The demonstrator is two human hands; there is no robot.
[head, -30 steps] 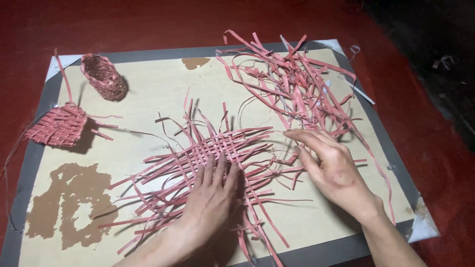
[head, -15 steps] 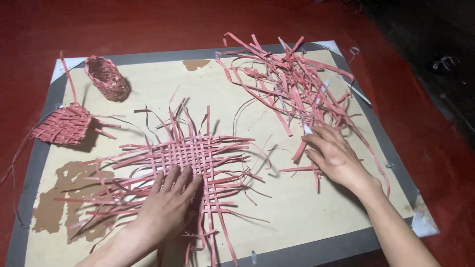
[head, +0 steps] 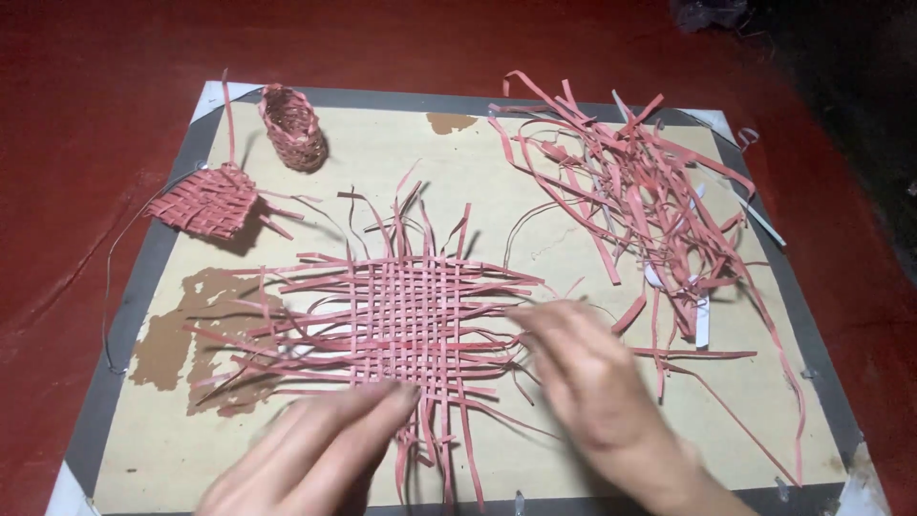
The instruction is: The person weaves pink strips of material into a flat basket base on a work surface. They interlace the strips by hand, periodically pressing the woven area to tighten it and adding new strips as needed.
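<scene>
Both our hands lie open and flat: left hand point(head: 320, 449) below the woven pink mat point(head: 406, 320), right hand point(head: 587, 377) at its right edge; press evenly so strips stay square.

A small woven basket point(head: 292, 126) stands at the board's point(head: 401, 162) far left; a flat woven piece point(head: 205, 202) lies near it, at the left edge; a loose pile of red strips point(head: 635, 196) covers the far right; dark red floor point(head: 115, 57) surrounds the board.
</scene>
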